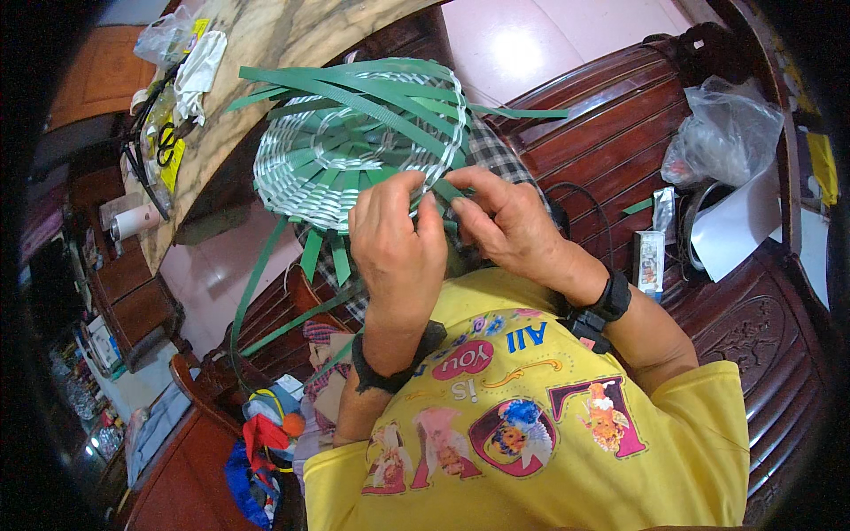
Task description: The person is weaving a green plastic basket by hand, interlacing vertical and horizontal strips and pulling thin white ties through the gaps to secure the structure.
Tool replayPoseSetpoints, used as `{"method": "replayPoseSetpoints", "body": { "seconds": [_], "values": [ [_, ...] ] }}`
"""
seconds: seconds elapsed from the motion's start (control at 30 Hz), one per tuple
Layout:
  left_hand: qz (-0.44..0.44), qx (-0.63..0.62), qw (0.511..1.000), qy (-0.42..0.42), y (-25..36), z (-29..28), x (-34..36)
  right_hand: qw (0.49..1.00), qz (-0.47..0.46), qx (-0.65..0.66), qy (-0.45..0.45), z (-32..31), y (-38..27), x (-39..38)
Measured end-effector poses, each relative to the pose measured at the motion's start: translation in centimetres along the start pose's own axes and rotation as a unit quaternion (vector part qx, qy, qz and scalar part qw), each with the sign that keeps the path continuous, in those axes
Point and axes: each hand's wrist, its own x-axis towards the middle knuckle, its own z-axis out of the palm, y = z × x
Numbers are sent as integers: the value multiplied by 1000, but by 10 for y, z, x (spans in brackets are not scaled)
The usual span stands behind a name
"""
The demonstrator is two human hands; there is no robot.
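Observation:
A round basket point(345, 190) woven from green straps and white strands lies tilted in front of me, with loose green straps crossing its top and hanging from its rim. My left hand point(398, 239) is closed at the basket's near rim, thumb and fingers pinched together; what sits between them is hidden. Just to the right, my right hand point(513, 221) pinches a green strap point(448, 189) at that same rim. The fingertips of both hands are close together. Dark bands circle both wrists.
A marbled table point(292, 40) curves along the upper left, holding black scissors point(166, 144) and a white cloth point(200, 75). Right of me is a dark slatted wooden bench point(593, 115) with a clear plastic bag point(726, 133) and a small box point(649, 263). Colourful bundles point(266, 434) lie lower left.

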Motion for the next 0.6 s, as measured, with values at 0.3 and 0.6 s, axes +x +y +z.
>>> {"method": "replayPoseSetpoints", "body": {
  "seconds": [0.3,0.6],
  "values": [
    [-55,27,996,-62,5,-7,11,999,-31,-28,3,2,-4,2],
    [-50,35,995,-77,4,0,10,976,191,83,-66,-8,-34,5]
  ]
}}
